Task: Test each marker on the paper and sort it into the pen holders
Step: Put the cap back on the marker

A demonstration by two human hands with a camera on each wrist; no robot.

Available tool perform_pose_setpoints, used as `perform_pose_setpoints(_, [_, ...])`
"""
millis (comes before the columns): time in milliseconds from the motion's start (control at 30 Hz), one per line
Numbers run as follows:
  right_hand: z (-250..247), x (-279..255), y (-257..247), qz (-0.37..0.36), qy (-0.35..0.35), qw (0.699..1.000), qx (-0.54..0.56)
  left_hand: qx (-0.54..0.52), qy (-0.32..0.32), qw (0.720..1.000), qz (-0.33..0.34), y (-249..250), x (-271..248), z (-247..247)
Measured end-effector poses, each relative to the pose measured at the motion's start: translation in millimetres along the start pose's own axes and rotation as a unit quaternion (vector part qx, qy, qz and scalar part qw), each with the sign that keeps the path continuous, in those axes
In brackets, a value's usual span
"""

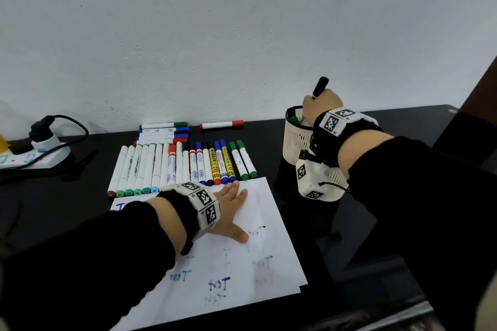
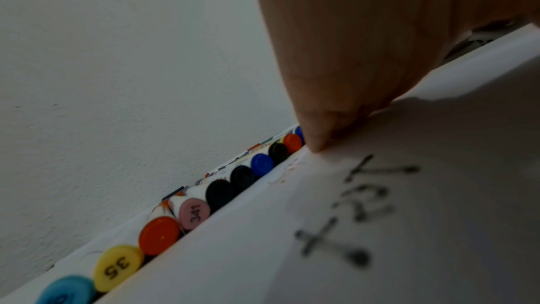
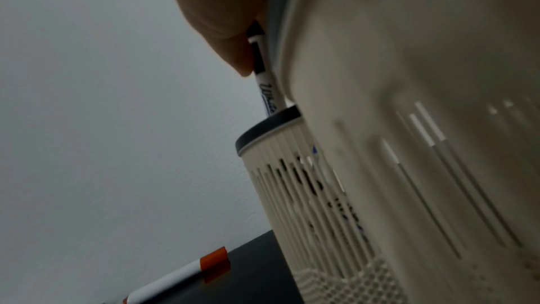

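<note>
A plain white wall stands behind a black table. On the table lies a sheet of paper marked with several scrawled "Test" words. The left hand lies flat on the paper, fingers straight and spread. Just beyond the paper's far edge lies a row of markers, side by side, with a few more stacked behind it. To the right, two white slotted pen holders stand together; the right hand grips a black-capped marker upright, its lower end inside the far pen holder. A power strip sits far left.
</note>
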State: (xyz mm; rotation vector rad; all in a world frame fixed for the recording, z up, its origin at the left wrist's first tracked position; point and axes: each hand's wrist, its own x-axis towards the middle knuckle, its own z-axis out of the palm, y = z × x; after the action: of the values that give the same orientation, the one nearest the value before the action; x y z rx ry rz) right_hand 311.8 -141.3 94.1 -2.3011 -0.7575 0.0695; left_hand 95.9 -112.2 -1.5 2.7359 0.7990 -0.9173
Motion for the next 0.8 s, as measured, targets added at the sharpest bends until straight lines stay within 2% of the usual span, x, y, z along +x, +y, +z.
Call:
perform_pose_setpoints(233, [-0.4,-1.4,-1.3,-0.002,0.065,0.996,0.060,0.001,-0.004,1.000,-0.002,0.5,1.9,-0.1])
perform_pose_setpoints(367, [6.3,-3.1,-0.3,-0.005,-0.009,1.000,-0.009,0.003,-0.003,1.000,-0.002,-0.2,2.3,0.3])
perform_pose_setpoints(500, [6.5,-5.2,1.1,-0.029,-0.082,0.991,-0.103,0.010,-0.001,1.000,-0.003,-1.2,1.9,1.2])
perform_pose_setpoints(800, [1.9,-8.7,7.7,-0.038,-0.049,0.997,-0.047,0.008,0.004,1.000,-0.002,-1.4,3.0,1.9])
